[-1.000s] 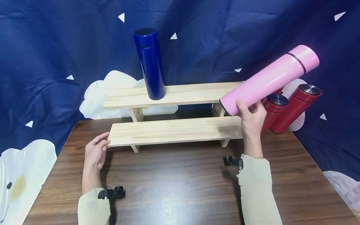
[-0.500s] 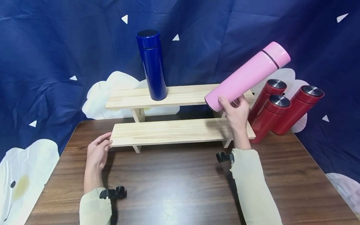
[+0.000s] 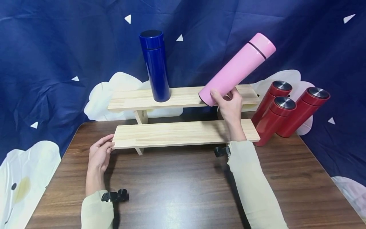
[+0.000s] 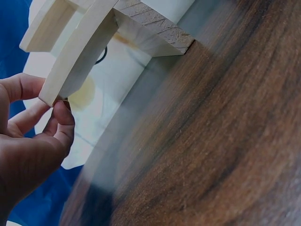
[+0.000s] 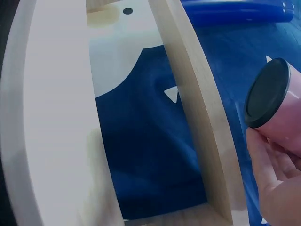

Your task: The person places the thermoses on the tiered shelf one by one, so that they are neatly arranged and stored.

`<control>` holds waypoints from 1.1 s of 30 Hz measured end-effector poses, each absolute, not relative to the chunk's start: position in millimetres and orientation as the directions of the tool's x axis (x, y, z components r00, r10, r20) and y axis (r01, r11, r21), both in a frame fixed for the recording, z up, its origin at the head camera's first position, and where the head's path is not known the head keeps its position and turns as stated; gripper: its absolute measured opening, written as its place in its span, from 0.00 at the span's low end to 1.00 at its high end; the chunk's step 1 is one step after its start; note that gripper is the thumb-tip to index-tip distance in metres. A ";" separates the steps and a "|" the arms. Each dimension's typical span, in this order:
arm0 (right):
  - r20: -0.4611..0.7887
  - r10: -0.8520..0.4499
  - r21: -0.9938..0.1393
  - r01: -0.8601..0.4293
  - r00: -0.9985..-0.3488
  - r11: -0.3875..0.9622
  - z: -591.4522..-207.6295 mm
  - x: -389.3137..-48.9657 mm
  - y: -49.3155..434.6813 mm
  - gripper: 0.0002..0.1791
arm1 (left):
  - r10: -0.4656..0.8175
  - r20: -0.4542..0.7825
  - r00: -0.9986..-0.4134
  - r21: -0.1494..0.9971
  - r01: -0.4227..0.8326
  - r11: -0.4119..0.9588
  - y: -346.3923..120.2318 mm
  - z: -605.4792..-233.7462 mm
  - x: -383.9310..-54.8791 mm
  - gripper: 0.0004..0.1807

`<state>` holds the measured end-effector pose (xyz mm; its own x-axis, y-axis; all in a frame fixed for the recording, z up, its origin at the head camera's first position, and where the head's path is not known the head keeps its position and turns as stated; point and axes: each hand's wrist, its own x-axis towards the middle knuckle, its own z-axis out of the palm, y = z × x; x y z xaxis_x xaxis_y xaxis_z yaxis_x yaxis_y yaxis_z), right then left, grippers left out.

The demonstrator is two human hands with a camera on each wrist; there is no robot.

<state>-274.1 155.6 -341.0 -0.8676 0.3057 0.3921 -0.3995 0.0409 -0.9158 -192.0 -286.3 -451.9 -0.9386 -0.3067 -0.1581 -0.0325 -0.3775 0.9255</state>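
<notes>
My right hand (image 3: 229, 109) grips a pink thermos bottle (image 3: 235, 68) near its base. The bottle leans to the upper right above the upper board of a two-step wooden shelf (image 3: 177, 133). In the right wrist view the bottle's dark base (image 5: 268, 94) faces the camera and stands apart from the boards. At the lower board's left end, my left hand (image 3: 98, 154) pinches the corner between thumb and fingers, as the left wrist view shows with the board's end (image 4: 59, 84). A blue thermos bottle (image 3: 155, 66) stands upright on the upper board, left of the pink one.
Three red thermos bottles (image 3: 275, 119) with silver lids stand on the brown wooden table (image 3: 171, 184), close to the shelf's right end. Behind everything hangs a dark blue cloth (image 3: 71, 47) with white patches.
My right hand has carried the pink bottle left, from beside the red bottles to over the upper board, and tilted it more upright. The left hand stays on the shelf's corner.
</notes>
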 end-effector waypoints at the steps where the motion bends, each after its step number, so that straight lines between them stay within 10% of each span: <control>1: 0.401 0.300 -0.913 -0.404 -0.866 0.054 -339.7 -275.7 153.8 0.28 | -0.307 -0.156 -0.939 0.926 -0.031 -0.377 -286.5 -451.9 -191.9 0.18; 33: 0.427 0.142 -0.839 -0.333 -0.893 0.431 -319.6 -319.0 121.5 0.39 | -0.297 -0.165 -0.940 0.924 -0.042 -0.380 -287.9 -450.2 -191.4 0.18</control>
<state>-319.0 121.5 -319.6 -0.8928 0.1421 0.4275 -0.3332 0.4305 -0.8388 -191.4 -287.9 -450.2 -0.9405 -0.2970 -0.1652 -0.0422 -0.3802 0.9239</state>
